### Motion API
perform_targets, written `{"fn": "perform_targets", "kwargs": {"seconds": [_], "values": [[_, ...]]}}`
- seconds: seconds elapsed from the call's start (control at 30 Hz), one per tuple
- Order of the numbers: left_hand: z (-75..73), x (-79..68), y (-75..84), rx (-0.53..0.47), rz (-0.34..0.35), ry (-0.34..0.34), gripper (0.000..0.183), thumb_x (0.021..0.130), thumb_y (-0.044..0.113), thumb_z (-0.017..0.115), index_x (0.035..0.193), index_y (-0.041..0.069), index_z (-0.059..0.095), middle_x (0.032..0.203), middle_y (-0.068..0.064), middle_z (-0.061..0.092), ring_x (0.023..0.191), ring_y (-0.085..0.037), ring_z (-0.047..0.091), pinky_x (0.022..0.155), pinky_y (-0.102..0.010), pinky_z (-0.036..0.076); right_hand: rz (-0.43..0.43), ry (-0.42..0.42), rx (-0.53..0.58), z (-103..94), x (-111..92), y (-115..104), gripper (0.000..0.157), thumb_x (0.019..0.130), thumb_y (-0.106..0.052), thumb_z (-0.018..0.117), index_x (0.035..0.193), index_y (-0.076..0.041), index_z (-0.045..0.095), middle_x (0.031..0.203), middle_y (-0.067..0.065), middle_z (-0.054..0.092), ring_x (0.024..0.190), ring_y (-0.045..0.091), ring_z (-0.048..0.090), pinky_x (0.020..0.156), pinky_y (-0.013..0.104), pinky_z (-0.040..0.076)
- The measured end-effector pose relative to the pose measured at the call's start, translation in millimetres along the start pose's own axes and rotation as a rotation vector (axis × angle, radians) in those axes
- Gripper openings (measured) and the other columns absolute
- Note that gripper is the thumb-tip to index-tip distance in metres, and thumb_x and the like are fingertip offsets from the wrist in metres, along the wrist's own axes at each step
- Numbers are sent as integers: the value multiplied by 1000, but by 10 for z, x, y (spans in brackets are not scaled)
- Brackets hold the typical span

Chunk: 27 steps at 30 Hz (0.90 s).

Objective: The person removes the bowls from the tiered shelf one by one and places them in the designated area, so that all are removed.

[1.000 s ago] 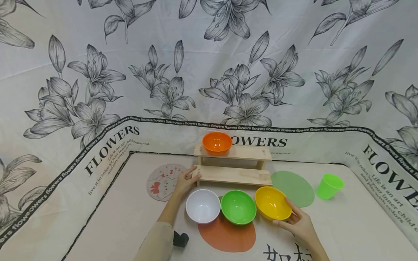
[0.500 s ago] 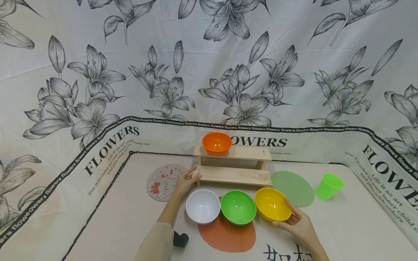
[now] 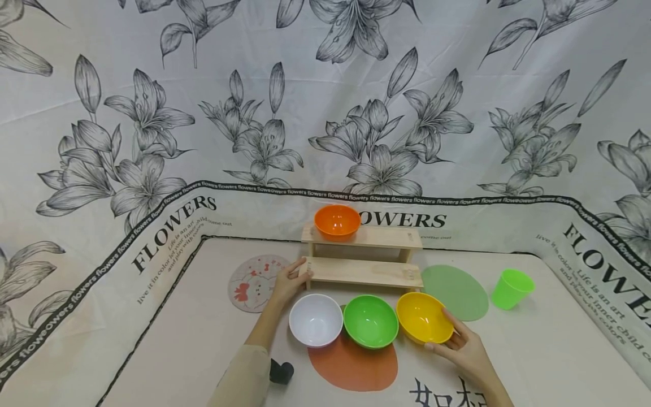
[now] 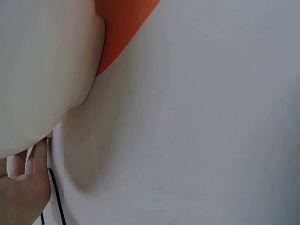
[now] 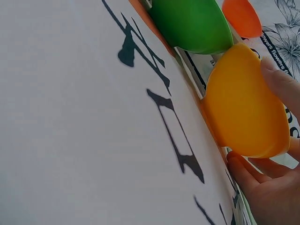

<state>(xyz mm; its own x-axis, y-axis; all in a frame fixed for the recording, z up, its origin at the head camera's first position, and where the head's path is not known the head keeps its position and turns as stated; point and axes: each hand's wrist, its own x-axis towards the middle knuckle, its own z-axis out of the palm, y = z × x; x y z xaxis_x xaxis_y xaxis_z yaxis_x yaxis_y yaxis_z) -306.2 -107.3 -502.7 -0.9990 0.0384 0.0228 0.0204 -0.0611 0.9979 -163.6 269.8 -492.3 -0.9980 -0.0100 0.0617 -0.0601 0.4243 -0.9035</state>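
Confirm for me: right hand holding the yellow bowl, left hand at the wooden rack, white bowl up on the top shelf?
One slip: the head view shows the orange bowl on the top shelf, not the white bowl. The right hand does hold the yellow bowl, and the left hand is at the wooden rack.

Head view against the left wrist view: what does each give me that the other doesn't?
Only head: the right hand, yellow bowl, green bowl, orange bowl and cup. Only left wrist: the foot of the white bowl, seen from the side. Both: that bowl, the left hand and the orange mat.
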Motion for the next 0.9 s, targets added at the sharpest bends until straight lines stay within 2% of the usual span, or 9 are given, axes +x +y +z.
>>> {"fn": "perform_targets", "kwargs": {"seconds": [0.37,0.47,0.73,0.9], "values": [[5,-8,-16,4,3,18,54,84,2,68,134,-3,47,120,-34,54,109,-41,58,86,-37,55,-19,-5,14,5,10,-18,88,79,-11,76,146,4,21,149,31,20,126,49,37,88,6,43],[5,-11,-20,17,18,9,53,85,3,67,133,-6,46,119,-35,54,109,-42,58,86,-38,55,-23,-13,16,4,4,-2,88,80,-11,75,147,4,20,149,32,18,126,50,37,89,7,43],[5,7,-25,-2,0,10,53,85,2,67,134,-4,47,119,-34,54,109,-42,57,87,-38,54,-42,-10,27,3,-7,14,89,79,-10,75,147,3,19,150,30,19,128,47,34,90,6,42],[9,2,-16,3,8,5,54,85,2,67,134,-5,46,120,-35,53,109,-41,58,87,-38,54,-84,5,-8,-48,19,-3,87,80,-10,74,145,7,20,146,34,23,124,48,40,88,6,43]]}}
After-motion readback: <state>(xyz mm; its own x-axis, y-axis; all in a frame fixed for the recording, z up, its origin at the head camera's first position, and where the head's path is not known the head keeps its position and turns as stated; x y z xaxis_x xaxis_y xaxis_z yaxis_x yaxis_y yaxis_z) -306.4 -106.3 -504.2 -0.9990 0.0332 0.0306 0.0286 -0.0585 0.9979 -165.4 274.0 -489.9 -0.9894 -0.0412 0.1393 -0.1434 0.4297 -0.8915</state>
